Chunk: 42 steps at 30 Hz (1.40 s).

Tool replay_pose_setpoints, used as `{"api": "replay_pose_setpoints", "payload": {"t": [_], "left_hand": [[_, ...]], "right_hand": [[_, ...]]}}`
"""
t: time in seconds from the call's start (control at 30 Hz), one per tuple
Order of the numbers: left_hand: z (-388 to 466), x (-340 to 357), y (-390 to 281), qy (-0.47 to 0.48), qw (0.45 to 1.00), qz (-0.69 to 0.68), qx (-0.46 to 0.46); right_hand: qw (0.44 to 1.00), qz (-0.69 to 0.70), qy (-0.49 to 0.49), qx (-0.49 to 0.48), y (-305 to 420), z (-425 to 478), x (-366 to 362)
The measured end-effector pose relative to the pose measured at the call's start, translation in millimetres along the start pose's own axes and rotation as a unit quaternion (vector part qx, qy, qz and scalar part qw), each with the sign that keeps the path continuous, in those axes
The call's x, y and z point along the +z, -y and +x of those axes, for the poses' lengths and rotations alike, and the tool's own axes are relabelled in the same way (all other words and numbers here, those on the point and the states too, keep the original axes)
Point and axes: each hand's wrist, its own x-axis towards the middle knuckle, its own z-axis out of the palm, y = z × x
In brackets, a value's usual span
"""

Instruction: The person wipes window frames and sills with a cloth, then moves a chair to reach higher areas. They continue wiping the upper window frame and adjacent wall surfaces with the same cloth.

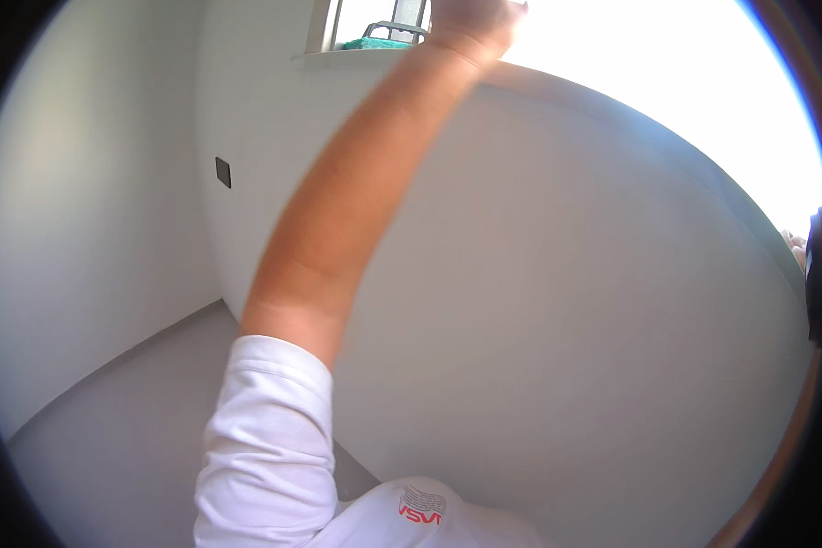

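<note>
My left arm, in a rolled white sleeve, reaches up across the view. My left hand (478, 22) is at the top edge in front of the bright window (630, 55), partly cut off and blurred; whether it holds anything is hidden. Beyond the wrist, a teal cloth or sponge (377, 44) lies on the windowsill (356, 60) beside a grey frame or handle (397, 27). At the far right, my right arm rises along the rim to a dark item (818, 281). Part of my right hand (796, 248) shows beside it at the sill; its grip is unclear.
A pale wall (555, 274) stands before me under the window, meeting another wall (96, 205) at the left corner. A dark square switch or socket plate (223, 172) is on the wall. Grey floor (130, 418) lies at the lower left. Strong glare washes out the window.
</note>
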Motion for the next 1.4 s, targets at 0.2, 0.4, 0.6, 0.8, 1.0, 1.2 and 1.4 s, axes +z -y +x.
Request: {"api": "replay_pose_setpoints", "payload": {"t": [0.2, 0.4, 0.6, 0.8, 1.0, 1.2, 1.4], "left_hand": [[43, 56, 168, 0.048, 0.994, 0.008, -0.094], [53, 71, 226, 0.238, 0.962, -0.017, -0.136], [63, 67, 245, 0.155, 0.975, -0.097, -0.124], [56, 28, 263, -0.052, 0.989, -0.123, -0.06], [17, -36, 257, -0.058, 0.949, -0.287, -0.116], [-26, -45, 299, -0.062, 0.95, -0.252, -0.172], [-65, -67, 333, 0.021, 0.958, -0.172, -0.227]], "right_hand": [[1.0, 0.021, -0.014, -0.003, 52, 12, 16], [0.998, 0.061, -0.014, -0.021, 115, 48, 44], [0.993, 0.102, -0.021, -0.053, 182, 66, 54], [0.979, 0.171, -0.006, -0.108, 255, 101, 91], [0.968, 0.205, 0.015, -0.142, 319, 125, 115], [0.95, 0.246, 0.06, -0.181, 377, 178, 152], [0.943, 0.239, 0.13, -0.193, 430, 236, 160]]}}
